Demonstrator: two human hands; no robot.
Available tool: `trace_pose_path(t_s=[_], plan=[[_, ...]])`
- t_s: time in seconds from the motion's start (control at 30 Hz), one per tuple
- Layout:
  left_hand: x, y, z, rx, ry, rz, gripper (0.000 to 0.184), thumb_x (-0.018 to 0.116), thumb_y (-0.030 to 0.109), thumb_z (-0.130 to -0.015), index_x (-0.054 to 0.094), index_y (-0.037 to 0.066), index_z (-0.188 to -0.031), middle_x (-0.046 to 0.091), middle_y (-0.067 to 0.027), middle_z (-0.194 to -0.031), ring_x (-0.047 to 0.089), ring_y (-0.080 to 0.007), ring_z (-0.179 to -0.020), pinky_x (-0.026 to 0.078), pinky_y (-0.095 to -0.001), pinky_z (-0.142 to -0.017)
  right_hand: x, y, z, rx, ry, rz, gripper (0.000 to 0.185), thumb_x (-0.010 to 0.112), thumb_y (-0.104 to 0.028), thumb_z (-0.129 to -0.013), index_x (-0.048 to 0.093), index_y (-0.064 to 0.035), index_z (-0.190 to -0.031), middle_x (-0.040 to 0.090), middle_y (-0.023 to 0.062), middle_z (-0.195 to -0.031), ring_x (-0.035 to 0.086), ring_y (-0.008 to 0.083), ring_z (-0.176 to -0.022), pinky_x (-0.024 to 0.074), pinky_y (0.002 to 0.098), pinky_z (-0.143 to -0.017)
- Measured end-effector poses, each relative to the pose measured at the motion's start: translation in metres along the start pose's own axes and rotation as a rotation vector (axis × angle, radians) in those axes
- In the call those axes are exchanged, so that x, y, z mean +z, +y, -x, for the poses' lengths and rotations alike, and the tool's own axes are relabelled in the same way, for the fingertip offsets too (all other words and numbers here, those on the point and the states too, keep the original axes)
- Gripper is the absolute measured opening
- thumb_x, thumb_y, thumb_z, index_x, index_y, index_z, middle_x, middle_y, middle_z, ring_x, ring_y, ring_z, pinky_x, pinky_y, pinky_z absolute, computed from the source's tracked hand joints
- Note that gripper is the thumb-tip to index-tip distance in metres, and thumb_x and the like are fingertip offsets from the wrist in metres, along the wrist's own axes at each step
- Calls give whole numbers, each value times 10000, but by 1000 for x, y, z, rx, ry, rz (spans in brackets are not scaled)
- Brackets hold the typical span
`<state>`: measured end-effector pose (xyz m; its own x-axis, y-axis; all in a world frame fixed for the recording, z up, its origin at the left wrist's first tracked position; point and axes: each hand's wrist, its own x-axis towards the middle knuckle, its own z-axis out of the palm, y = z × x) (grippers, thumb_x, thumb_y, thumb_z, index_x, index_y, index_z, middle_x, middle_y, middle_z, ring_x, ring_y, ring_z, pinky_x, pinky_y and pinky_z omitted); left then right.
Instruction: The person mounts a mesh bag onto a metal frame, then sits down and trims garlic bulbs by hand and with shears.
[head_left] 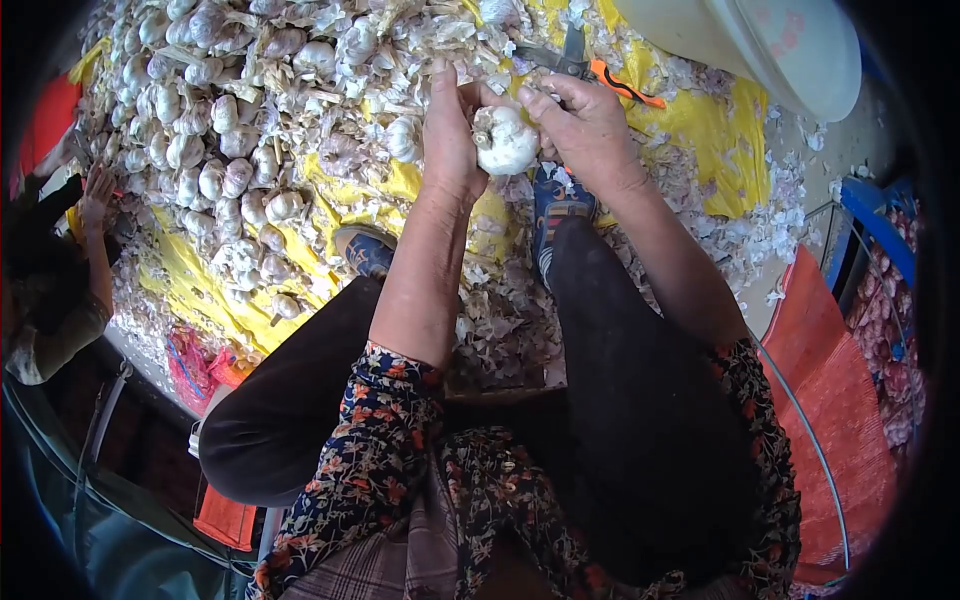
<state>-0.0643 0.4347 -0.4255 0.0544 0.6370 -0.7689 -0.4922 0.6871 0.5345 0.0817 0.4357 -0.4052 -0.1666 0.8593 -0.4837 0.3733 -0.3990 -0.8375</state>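
Observation:
A white garlic bulb (506,142) is held up between my two hands, its cut stem end turned toward my left. My left hand (457,138) is closed around the bulb's left and far side, thumb pointing up. At its right edge, the bent fingers and thumb of my right hand (588,128) pinch the bulb; the exact contact at the fingertips is partly hidden. Just beyond my right hand lie shears with orange on the handle (626,85). Another garlic bulb (404,138) rests on the ground left of my left hand.
A large heap of garlic bulbs (215,120) covers the left. Papery skins lie over a yellow sheet (715,145). A pale tub (800,50) stands at upper right, a red sack (825,400) at right. Another person's hand (97,192) is at far left.

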Motion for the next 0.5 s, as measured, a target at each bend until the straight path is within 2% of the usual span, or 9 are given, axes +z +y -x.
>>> trace_pose_path(t_s=[0.07, 0.1, 0.2, 0.27, 0.3, 0.33, 0.4, 0.43, 0.5], plan=[[-10, -3, -7, 189, 4, -255, 687, 278, 630, -929, 550, 30, -734, 539, -45, -617, 523, -127, -557, 426, -255, -519, 5, 2, 2, 145, 75, -250, 455, 670, -366, -825, 619, 35, -1032, 652, 103, -826, 621, 161, -783, 494, 308, -706], [-11, 6, -1, 347, 40, -679, 805, 186, 655, -929, 583, -25, -760, 572, -81, -629, 515, -163, -543, 448, -296, -574, 11, 8, 3, 143, 74, -251, 455, 670, -366, -825, 619, 35, -1032, 652, 103, -826, 621, 161, -783, 494, 308, -706], [-2, 8, 8, 503, 76, -610, 815, 159, 647, -934, 589, -29, -780, 571, -89, -626, 496, -160, -532, 427, -304, -558, 19, 17, 2, 4, -21, -207, 592, 691, -459, -774, 574, 40, -1071, 634, 126, -863, 613, 177, -790, 493, 315, -713], [-4, 6, 6, 412, 102, -480, 803, 155, 638, -940, 574, -21, -754, 551, -65, -608, 478, -157, -520, 409, -296, -545, 15, 10, -2, -64, -202, -204, 651, 707, -485, -739, 559, 37, -1098, 625, 156, -936, 614, 195, -818, 494, 315, -729], [-4, 9, 4, 365, 77, -379, 795, 166, 653, -932, 563, -6, -734, 540, -54, -599, 473, -155, -515, 406, -291, -543, 16, 6, -1, -207, -111, -67, 501, 660, -425, -804, 589, 29, -1004, 623, 142, -819, 598, 179, -736, 486, 317, -685], [-3, 11, 3, 318, 54, -274, 788, 176, 668, -924, 553, 8, -714, 529, -42, -589, 468, -154, -510, 403, -287, -542, 17, 1, 0, -209, -116, -64, 501, 660, -425, -804, 589, 29, -1004, 623, 142, -819, 598, 179, -736, 486, 317, -685], [0, 7, 7, 212, 29, -106, 775, 191, 702, -901, 523, 40, -673, 505, -26, -577, 469, -155, -506, 413, -281, -531, 21, -5, 2, -51, 59, -67, 358, 597, -347, -866, 599, 11, -880, 592, 127, -688, 550, 168, -621, 468, 330, -620], [-1, 7, 7, 146, -24, -40, 776, 191, 712, -894, 518, 46, -666, 509, -28, -581, 472, -156, -507, 413, -283, -518, 28, 7, -1, 74, 148, -178, 270, 574, -247, -887, 585, 3, -787, 551, 116, -601, 490, 165, -545, 442, 342, -569], [-3, 2, 7, 43, -102, 134, 775, 190, 707, -895, 509, 46, -645, 515, -42, -579, 476, -173, -497, 427, -291, -499, 25, 15, 5, 35, 193, -103, 238, 597, -233, -873, 589, 0, -824, 558, 112, -602, 501, 179, -535, 454, 340, -572]])
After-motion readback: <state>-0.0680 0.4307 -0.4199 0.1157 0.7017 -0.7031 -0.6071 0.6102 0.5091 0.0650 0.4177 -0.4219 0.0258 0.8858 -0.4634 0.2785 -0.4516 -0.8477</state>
